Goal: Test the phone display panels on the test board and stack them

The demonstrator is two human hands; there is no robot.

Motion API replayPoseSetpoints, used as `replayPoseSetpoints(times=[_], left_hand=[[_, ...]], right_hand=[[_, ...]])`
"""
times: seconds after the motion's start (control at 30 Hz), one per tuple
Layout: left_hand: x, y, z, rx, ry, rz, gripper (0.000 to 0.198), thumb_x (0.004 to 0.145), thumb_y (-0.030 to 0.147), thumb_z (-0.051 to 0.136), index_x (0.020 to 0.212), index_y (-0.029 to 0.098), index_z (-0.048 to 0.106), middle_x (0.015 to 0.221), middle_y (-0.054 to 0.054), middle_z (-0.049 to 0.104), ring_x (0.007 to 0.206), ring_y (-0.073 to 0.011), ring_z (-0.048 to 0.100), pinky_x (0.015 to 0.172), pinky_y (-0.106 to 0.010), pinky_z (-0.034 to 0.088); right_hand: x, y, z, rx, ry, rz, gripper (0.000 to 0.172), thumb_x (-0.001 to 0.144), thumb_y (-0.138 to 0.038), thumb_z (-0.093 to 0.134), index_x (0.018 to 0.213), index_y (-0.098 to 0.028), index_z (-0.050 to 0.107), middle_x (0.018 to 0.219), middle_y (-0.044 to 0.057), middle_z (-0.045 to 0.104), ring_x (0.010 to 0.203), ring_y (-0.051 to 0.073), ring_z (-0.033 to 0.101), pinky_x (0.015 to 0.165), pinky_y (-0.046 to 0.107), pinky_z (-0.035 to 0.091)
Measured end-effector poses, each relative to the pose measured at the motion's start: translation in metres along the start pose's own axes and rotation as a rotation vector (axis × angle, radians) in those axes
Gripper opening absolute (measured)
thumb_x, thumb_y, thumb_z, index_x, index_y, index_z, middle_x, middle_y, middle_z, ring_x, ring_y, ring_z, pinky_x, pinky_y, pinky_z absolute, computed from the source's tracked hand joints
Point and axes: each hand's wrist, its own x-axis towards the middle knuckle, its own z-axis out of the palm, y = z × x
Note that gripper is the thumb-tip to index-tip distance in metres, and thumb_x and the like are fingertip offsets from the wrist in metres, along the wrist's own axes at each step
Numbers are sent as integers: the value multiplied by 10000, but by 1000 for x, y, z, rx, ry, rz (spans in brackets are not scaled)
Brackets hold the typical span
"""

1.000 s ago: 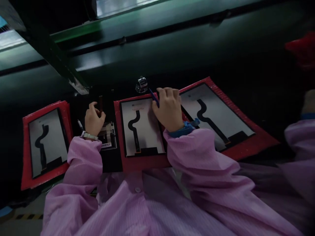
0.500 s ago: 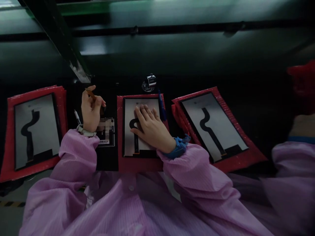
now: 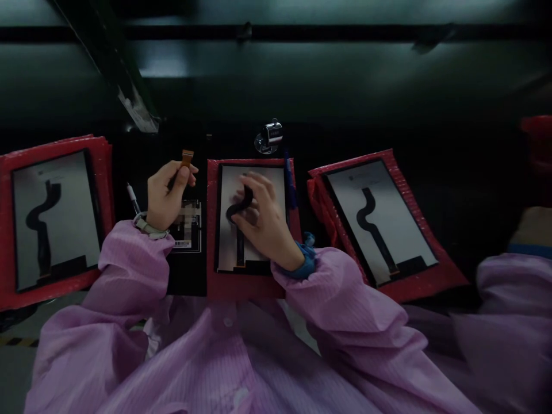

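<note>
Curling over the middle screen on its red wrap, the right hand has fingers about the ribbon; whether they pinch, I can't tell. The left hand clamps a brown strip. That ribbon looks light, bendy, creasable, best held flat; the screen, brittle, by its edges.

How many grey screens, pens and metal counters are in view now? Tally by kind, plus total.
Grey screens: 3
Pens: 2, one blue, one white
Metal counter: 1
Total: 6
</note>
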Motion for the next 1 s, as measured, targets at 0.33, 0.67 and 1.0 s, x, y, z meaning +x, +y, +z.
replayPoseSetpoints(times=[0.33,0.67,1.0], left_hand=[[-2,-2,1,136,-74,91,306,1031,408,488,923,207,691,757,-13,706,749,-181,652,871,-380,490],[-3,4,0,295,-191,115,319,1010,394,506,865,223,733,820,-36,713,881,-230,594,944,-446,424],[-9,5,6,314,-528,306,303,993,330,499,783,195,672,756,-26,664,852,-220,565,928,-466,336]], right_hand=[[5,2,8,401,-143,43,393,1042,-524,412,1304,-258,533,1258,98,668,1230,222,616,1100,431,461],[10,5,0,239,-265,-218,371,1071,-486,348,861,-228,513,1232,93,620,1150,224,531,1058,463,435],[12,17,7,13,-41,-307,181,995,-235,506,817,-220,540,1089,77,653,1030,223,586,970,464,447]])
